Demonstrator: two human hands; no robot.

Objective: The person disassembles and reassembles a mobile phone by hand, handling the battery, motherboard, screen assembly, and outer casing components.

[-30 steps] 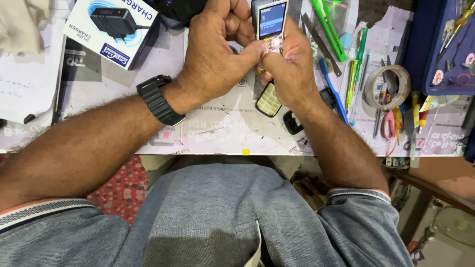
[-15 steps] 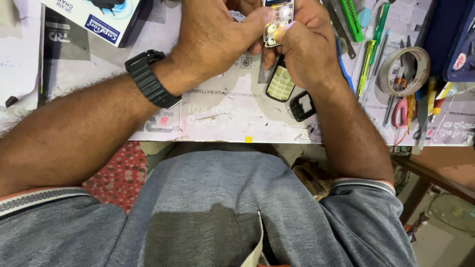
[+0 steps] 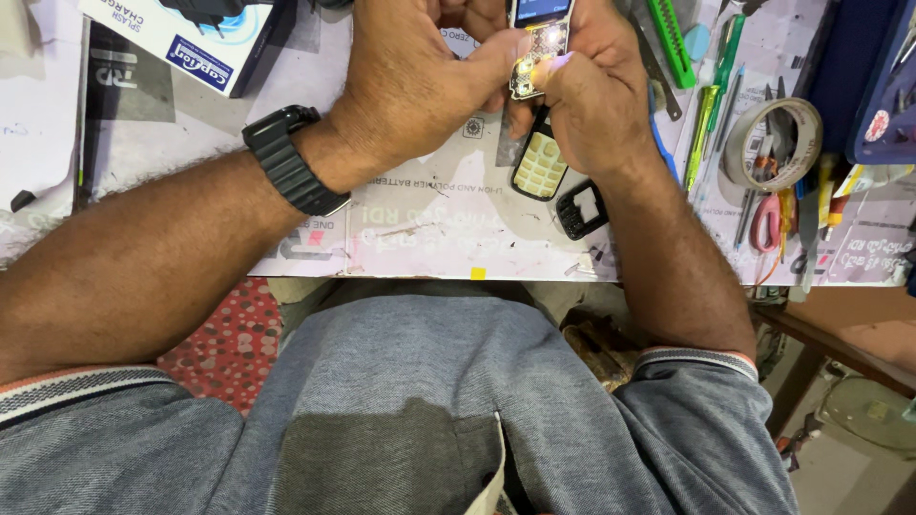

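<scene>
My left hand [image 3: 415, 91] and my right hand [image 3: 596, 91] together hold a small opened keypad phone [image 3: 536, 43] at the top middle of the head view, its bare circuit board and screen showing. Both thumbs press on the board. A black watch [image 3: 289, 157] is on my left wrist. Under my right hand on the worktable [image 3: 429, 229] lie a yellow-keyed keypad cover [image 3: 539, 164] and a small black phone frame piece [image 3: 582, 208].
A charger box [image 3: 196, 43] lies at the top left. At the right lie a roll of tape [image 3: 773, 143], red-handled scissors [image 3: 763, 224], green and blue pens and tools [image 3: 711, 105] and a blue case [image 3: 883, 86]. The table's front edge runs above my lap.
The view has shifted so the hands and phone sit higher in frame, the phone's top now cut off. Both hands keep hold of the phone; the parts on the table have not moved.
</scene>
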